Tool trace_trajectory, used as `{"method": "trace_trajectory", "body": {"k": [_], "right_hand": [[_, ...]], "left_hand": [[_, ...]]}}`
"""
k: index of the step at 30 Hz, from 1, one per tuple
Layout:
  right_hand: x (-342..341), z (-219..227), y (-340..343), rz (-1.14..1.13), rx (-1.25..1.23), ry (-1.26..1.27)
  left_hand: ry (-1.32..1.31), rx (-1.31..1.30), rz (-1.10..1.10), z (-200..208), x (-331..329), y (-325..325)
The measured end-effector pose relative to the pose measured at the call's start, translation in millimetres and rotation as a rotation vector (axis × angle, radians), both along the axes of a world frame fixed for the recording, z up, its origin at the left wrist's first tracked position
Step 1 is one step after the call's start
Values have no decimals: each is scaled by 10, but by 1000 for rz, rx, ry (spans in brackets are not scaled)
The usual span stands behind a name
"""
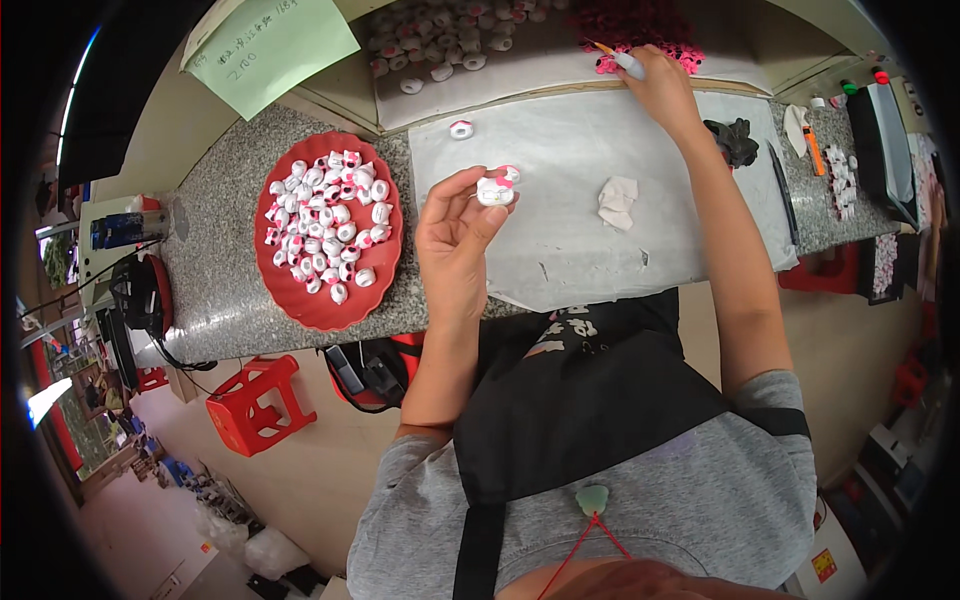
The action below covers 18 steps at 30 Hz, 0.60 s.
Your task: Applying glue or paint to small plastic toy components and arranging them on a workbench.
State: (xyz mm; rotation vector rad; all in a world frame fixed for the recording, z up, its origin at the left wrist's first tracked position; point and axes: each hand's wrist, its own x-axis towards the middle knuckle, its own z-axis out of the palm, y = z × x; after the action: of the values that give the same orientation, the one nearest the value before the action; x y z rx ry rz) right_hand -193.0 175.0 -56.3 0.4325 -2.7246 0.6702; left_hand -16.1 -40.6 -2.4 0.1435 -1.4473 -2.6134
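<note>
Far left: red plate point(331, 316) is sitting on the desk point(222, 222), carrying a heap of small white beads point(340, 214). Next: my left hand point(455, 245) is holding one white piece point(493, 193) up over the white sheet point(560, 262), fingers clamped on it, thumb opposing index. Its pink bow-like part point(505, 181) is showing. I'm favouring a light edge pinch here; squeezing across the bow is risking a shift, I'd guess. A lone bead point(461, 130) is lying on the sheet behind that hand. Mid-sheet: crumpled tissue point(618, 203) is lying near, handy for wiping, I'm figuring. Right of that: my right hand point(667, 92) is hovering at the pink pieces point(640, 28) on the ledge point(550, 62), fingers closed around a white pen-like tool point(631, 66). Can't tell whether the fingertips are also pinching a pink piece. Its orange tip point(602, 47) is pointing left, so I'm wanting it angled clear of the pile. Far right: black crumpled thing point(733, 142) is sitting beside my forearm; I'm giving it room.
</note>
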Motion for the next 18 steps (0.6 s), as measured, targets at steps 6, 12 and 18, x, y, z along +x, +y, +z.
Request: {"method": "trace_trajectory", "body": {"k": [6,12,18], "right_hand": [[337,208,-7,-64,-154,-107],[1197,564,-259,302,-993,-873],[1367,491,-298,190,-1268,-844]], "left_hand": [[-28,-1,-60,-27,-37,75],[-8,-44,-245,-96,-130,301],[22,-70,-286,-79,-39,378]]}}
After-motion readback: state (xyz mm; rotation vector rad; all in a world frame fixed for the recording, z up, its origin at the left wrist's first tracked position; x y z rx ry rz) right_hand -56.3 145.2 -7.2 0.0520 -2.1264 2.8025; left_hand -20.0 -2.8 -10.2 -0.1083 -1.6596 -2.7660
